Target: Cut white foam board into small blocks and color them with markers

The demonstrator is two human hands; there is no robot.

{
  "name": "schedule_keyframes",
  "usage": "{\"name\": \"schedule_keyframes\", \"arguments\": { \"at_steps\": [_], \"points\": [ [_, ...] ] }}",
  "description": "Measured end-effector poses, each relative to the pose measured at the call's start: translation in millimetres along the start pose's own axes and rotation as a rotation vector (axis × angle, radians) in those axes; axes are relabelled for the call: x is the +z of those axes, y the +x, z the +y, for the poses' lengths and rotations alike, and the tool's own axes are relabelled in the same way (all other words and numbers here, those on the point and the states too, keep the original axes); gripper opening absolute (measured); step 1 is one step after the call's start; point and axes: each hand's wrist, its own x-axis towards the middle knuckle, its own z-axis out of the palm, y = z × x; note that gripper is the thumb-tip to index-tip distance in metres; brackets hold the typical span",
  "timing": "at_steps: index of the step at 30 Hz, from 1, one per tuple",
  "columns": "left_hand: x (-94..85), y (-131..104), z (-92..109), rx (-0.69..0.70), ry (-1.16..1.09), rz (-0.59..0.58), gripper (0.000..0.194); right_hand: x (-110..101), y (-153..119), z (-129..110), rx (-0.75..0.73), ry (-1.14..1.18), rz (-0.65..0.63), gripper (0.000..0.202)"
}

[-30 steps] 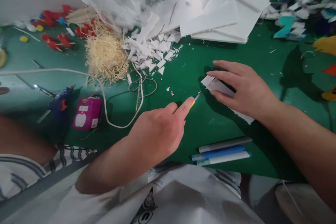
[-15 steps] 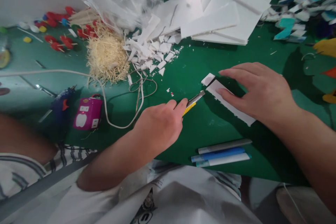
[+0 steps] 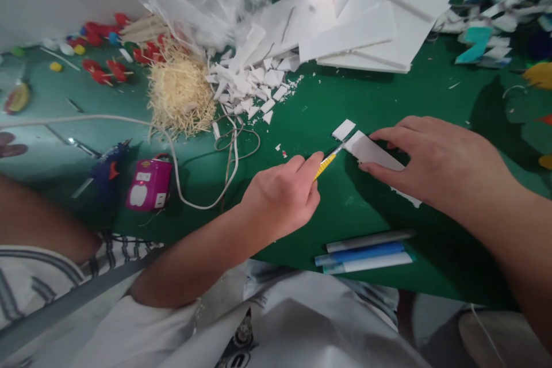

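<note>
Cutter (image 3: 326, 164) clenched in the person's left hand (image 3: 284, 192) at mid-frame, its tip at the end of a white strip (image 3: 375, 155) right of centre. I see the right hand (image 3: 444, 155) pinching the strip between thumb and fingers; a small piece (image 3: 344, 129) lies just beside.

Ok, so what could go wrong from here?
The yellow cutter in the left hand points toward the end of the white strip; with the right hand bracing that strip close by, a slip might nick a finger. The blade could also score the green tabletop. And the white cord loops near the left forearm, so it might snag.
</note>
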Motion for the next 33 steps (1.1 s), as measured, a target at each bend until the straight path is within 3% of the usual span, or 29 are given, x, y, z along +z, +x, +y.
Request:
{"name": "schedule_keyframes", "arguments": {
  "at_steps": [6, 9, 12, 16, 26, 33],
  "points": [
    [-1.2, 1.8, -3.7, -0.113, 0.046, 0.073, 0.054, 0.6, 3.1, -1.0, 0.009, 0.048, -0.058, 0.039],
    [-3.2, -0.1, -6.5, -0.050, -0.118, 0.116, 0.055, -1.3, 4.6, -5.0, 0.029, 0.137, -0.054, 0.042],
    [-3.3, -1.4, -7.7, 0.025, -0.361, 0.116, 0.051, -4.9, 6.2, -7.0, 0.075, 0.260, 0.035, 0.043],
    [0.4, -0.4, -9.6, 0.016, -0.536, 0.149, 0.051, -8.8, 8.0, -4.1, 0.117, 0.372, 0.109, 0.034],
    [4.7, -1.5, -3.2, 0.013, -0.274, 0.164, 0.054, -6.9, 5.7, -7.5, 0.114, 0.202, -0.082, 0.033],
    [6.8, -4.7, 5.9, 0.083, -0.116, 0.148, 0.054, -1.1, 13.5, -5.4, 0.182, 0.325, -0.167, 0.056]
  ]
}}
